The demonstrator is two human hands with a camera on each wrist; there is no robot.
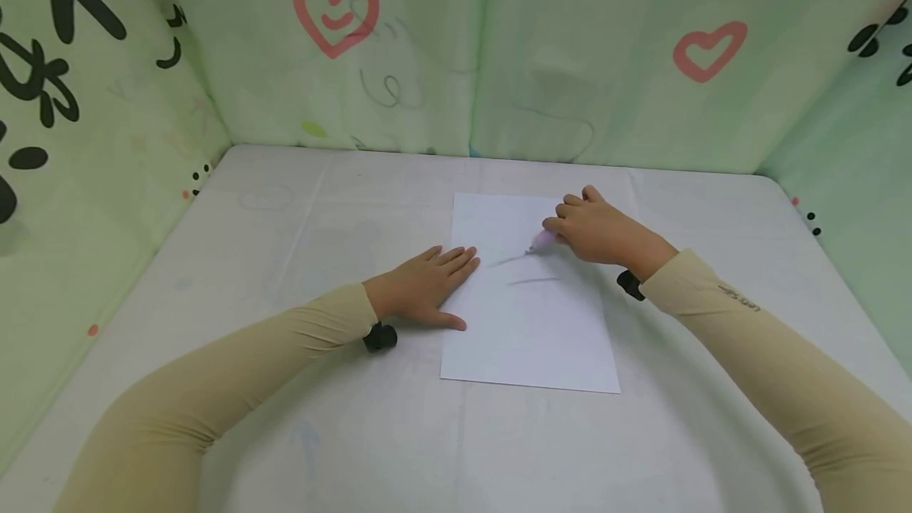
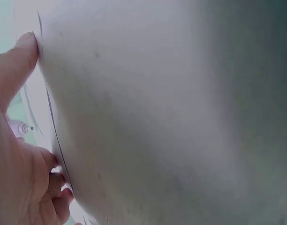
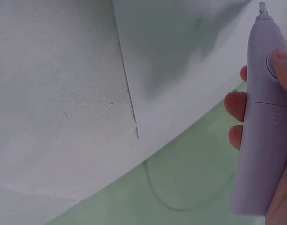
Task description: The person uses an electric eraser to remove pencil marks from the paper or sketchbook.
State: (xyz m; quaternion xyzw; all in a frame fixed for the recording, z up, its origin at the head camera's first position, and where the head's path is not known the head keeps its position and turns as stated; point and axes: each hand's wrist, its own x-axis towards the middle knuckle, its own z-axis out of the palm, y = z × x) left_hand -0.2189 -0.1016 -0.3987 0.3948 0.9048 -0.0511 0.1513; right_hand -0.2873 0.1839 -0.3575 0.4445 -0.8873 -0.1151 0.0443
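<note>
A white sheet of paper (image 1: pixel 527 343) lies on the table with two grey strokes (image 1: pixel 533 281) across its upper half. My left hand (image 1: pixel 423 283) rests at the sheet's left edge, fingers straight and thumb spread. In my right hand (image 1: pixel 602 229) I grip a lilac electric eraser (image 1: pixel 544 241) above the upper right of the sheet, its tip at the right end of the upper stroke. The right wrist view shows the eraser's slim body (image 3: pixel 263 154), with my thumb (image 3: pixel 284 70) on its round button. Whether the tip touches the paper I cannot tell.
A white cloth (image 1: pixel 321 410) covers the table under the sheet. Pale green curtains (image 1: pixel 427 46) with red hearts and black figures enclose the back and both sides. Black wrist cameras (image 1: pixel 380 337) sit below both cuffs.
</note>
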